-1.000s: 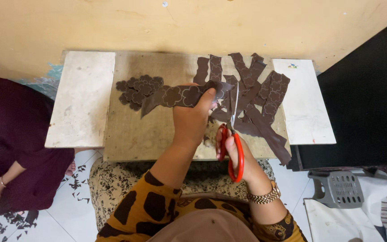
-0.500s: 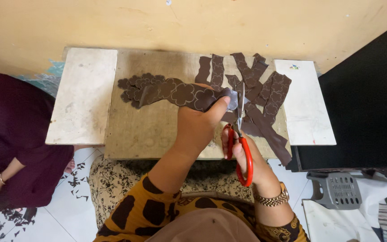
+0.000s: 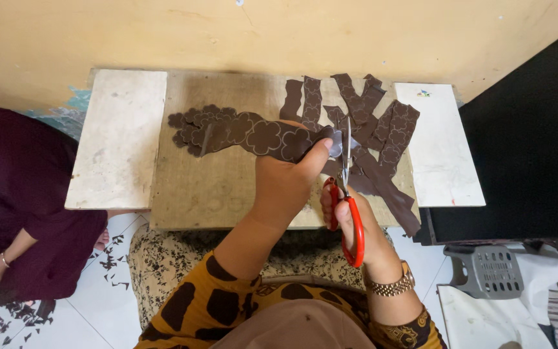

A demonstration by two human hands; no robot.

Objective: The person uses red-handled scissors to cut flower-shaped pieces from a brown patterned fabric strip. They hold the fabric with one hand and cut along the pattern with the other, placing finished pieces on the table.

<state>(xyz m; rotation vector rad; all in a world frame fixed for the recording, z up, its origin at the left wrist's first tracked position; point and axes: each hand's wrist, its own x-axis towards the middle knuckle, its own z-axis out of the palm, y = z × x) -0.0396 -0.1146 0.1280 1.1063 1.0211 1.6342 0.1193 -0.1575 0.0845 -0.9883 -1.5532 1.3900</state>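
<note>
A long brown strip [image 3: 263, 136] patterned with flower-shaped outlines lies with its long axis running left to right over a low wooden board [image 3: 227, 187], its far end pointing left and away from the hands, its near end pinched at the right. The left hand [image 3: 289, 178] is closed on that near end, thumb pressed on top of the strip, holding it just above the board. Right beside the thumb, the blades of the red-handled scissors [image 3: 347, 194] point straight away from the person, crossing the strip's end almost at a right angle. The right hand [image 3: 350, 216] grips the scissors with fingers through the red loops; a gold wristwatch [image 3: 390, 285] sits on that wrist. At the strip's left end, beyond the left hand, lies a small heap of cut flower shapes [image 3: 192, 123]. Past the scissors, up and to the right of both hands, a spread of uncut brown strips [image 3: 372, 123] fans across the board. Pale slabs [image 3: 121, 136] flank the board on either side. Far left of the hands sits another person in dark purple clothing [image 3: 14, 200], with dark scraps [image 3: 114, 255] scattered on the floor.
</note>
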